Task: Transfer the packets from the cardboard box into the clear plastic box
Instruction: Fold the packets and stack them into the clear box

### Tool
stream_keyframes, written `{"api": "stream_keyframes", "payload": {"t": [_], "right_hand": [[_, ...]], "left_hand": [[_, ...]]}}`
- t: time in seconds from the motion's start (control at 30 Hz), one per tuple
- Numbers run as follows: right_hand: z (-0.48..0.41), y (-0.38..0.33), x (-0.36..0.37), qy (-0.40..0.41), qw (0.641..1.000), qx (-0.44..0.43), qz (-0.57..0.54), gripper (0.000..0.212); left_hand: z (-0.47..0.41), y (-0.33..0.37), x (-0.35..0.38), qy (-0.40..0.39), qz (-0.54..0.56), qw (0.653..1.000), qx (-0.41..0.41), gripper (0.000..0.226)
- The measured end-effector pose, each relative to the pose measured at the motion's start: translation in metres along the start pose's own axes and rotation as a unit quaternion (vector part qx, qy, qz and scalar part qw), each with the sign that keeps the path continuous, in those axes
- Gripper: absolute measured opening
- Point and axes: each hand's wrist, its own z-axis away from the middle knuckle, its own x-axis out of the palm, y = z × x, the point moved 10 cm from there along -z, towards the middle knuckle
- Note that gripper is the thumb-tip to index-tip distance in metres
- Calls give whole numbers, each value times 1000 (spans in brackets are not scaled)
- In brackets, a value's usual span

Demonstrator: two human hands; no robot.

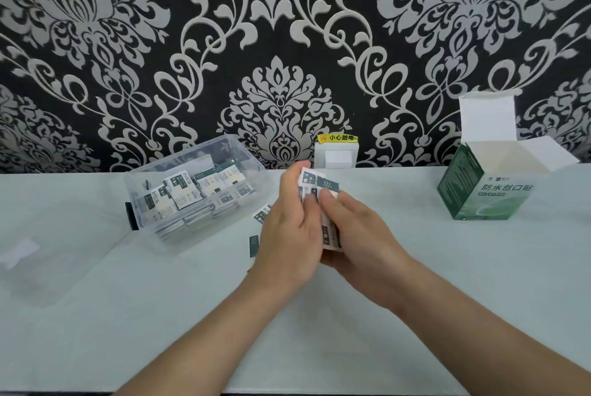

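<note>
On the far left of the pale grey-green tabletop (96, 315): one faint, flat clear plastic piece (22, 251), possibly a lid; too washed out to be sure.

Next right: one clear rectangular plastic box (144, 226), open at the top. Contents: many small white-and-dark-green flat packets (179, 194), heaped loosely to well up its walls. Count this part as done.

Beside the box, on the table: two or three stray packets (261, 215) of the same kind, partly hidden by your left hand. These are outside both boxes.

Centre: your left hand (287, 235) and your right hand (355, 229), both curled round one bundle of packets (319, 189). The left fingers wrap its far side and the right thumb presses on its face. The bundle is raised off the table between the two boxes, nearer the plastic one. It is in transit, not yet delivered.

Behind the hands, on the patterned wall: one white wall socket with a yellow warning label (337, 152).

Far right: one green-and-white cardboard box (479, 191), upright with its flaps open. Its inside is not visible from here, so you cannot tell whether any packets are left in it.

Outstanding, by my estimate: the held bundle, the strays and whatever the carton hides.
</note>
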Motion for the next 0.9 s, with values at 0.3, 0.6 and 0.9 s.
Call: {"api": "stream_keyframes", "payload": {"t": [0.3,0.6,0.9], "right_hand": [[-3,3,-3,-8,999,34,-42,20],[-10,-10,-24,-7,1000,11,17,21],[-6,2,-22,13,997,34,75,16]], "left_hand": [[-5,-12,17,-81,32,995,-56,37],[2,-51,-18,-321,-365,872,-60,46],[-8,-53,-29,-186,-398,898,-22,48]]}}
